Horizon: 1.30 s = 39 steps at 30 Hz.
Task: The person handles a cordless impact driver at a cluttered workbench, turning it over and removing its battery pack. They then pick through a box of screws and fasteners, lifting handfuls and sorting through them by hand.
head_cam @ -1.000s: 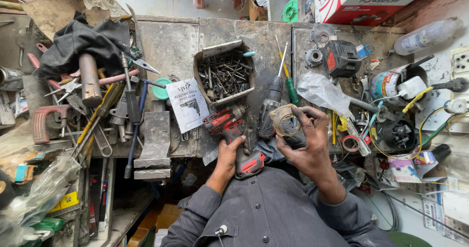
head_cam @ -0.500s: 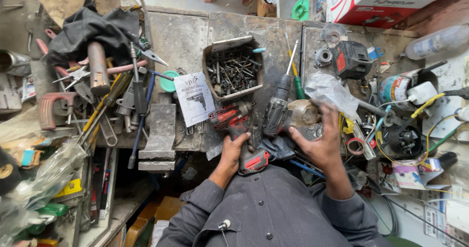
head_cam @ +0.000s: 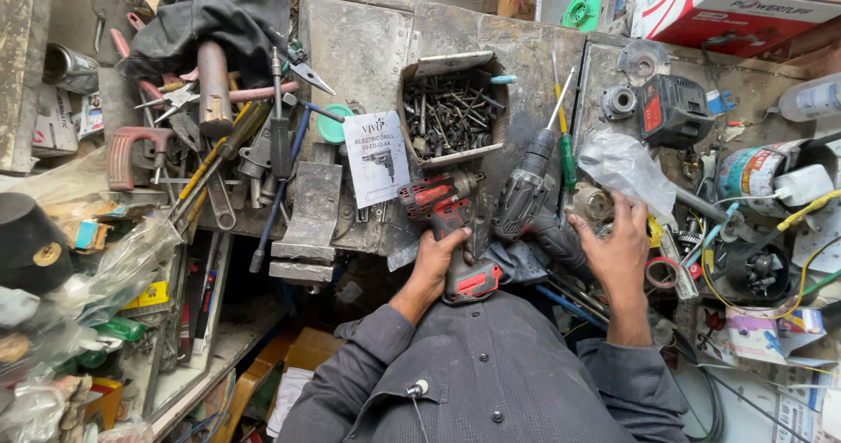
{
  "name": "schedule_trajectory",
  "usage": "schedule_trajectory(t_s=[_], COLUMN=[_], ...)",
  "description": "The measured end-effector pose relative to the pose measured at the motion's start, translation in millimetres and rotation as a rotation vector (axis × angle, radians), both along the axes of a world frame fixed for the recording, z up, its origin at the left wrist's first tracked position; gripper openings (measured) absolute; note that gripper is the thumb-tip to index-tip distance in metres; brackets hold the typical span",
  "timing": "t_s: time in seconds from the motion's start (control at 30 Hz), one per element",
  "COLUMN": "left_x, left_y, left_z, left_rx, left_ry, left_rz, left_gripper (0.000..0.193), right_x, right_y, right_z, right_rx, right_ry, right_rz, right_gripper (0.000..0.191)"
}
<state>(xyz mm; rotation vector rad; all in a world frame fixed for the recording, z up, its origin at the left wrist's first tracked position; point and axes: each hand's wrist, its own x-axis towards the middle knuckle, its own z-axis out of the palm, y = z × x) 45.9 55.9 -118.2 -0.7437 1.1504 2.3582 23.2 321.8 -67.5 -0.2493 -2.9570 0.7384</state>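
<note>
Left hand (head_cam: 431, 263) wraps its grip tight round the handle of the red-and-black drill (head_cam: 448, 224), which lies at the near edge of the bench (head_cam: 368, 40). Right hand (head_cam: 618, 246) rests fingers spread, flat on the clutter just beside the dark grey drill (head_cam: 530, 202). Behind both sits a box of screws (head_cam: 451, 110), a paper leaflet (head_cam: 377, 155) to its left, a clear plastic bag (head_cam: 626, 167) to its right.

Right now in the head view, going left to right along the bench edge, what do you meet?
Vise → leaflet → red drill in left hand → black drill → right hand → tape roll.
</note>
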Motion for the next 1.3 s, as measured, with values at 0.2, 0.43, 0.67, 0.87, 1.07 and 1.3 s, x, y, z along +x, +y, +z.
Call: schedule_trajectory(t_s=[0.2, 0.43, 0.67, 0.87, 1.07, 1.3], left_x=[-1.3, 1.2, 10.8, 18.1, 18.7, 16.0], left_y=[-0.2, -7.1, -18.8, -22.2, -16.4, -6.4], left_z=[1.0, 0.3, -2.0, -3.5, -2.5, -6.3], left_rx=[0.012, 0.066, 0.430, 0.633, 0.618, 0.600], left_ry=[0.001, 0.016, 0.022, 0.011, -0.045, -0.175], left_rz=[0.016, -0.001, 0.043, 0.057, 0.104, 0.210], left_gripper=[0.012, 0.015, 0.013, 0.014, 0.012, 0.015], right_x=[-3.6, 1.9, 6.6, 11.3, 25.1, 40.3], right_y=[-4.1, -6.3, -12.9, -38.4, -56.0, -64.8], right_z=[-5.0, -6.6, 4.7, 7.6, -3.2, 5.2], right_rx=[0.111, 0.091, -0.228, -0.402, -0.799, -0.901], right_ry=[-0.059, 0.012, 0.120, 0.047, -0.141, -0.344], right_rz=[0.030, 0.039, -0.018, 0.084, 0.236, 0.611], right_gripper=[0.072, 0.069, 0.036, 0.035, 0.031, 0.049])
